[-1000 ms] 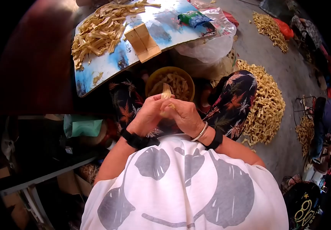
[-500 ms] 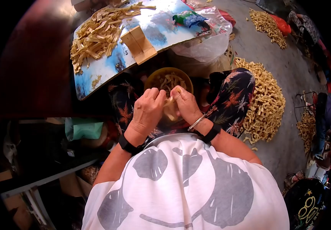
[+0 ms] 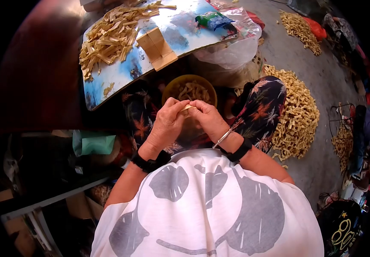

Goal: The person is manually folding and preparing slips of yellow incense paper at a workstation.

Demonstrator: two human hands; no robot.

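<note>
My left hand [image 3: 168, 118] and my right hand [image 3: 209, 120] meet in front of my body, fingertips pinched together. Between them is a small pale yellow strip [image 3: 186, 107], held by both. Just beyond the hands sits a round yellow bowl [image 3: 213, 91] with pale tan pieces [image 3: 192, 91] in it. Long dry tan strips [image 3: 111, 39] lie heaped on the blue and white board [image 3: 129, 66]. A wooden block with an upright part [image 3: 156, 49] rests at the board's near edge.
A large heap of short tan pieces [image 3: 295, 113] lies on the floor to the right, beside my knee [image 3: 260, 109]. Further back is a smaller heap [image 3: 298, 30]. A clear plastic bag [image 3: 232, 55] hangs by the board, and a green bag [image 3: 94, 143] lies at left.
The fingertips of both hands have come closer together around the strip. The paler material that hung below the hands no longer shows, and more of the bowl's contents is visible.
</note>
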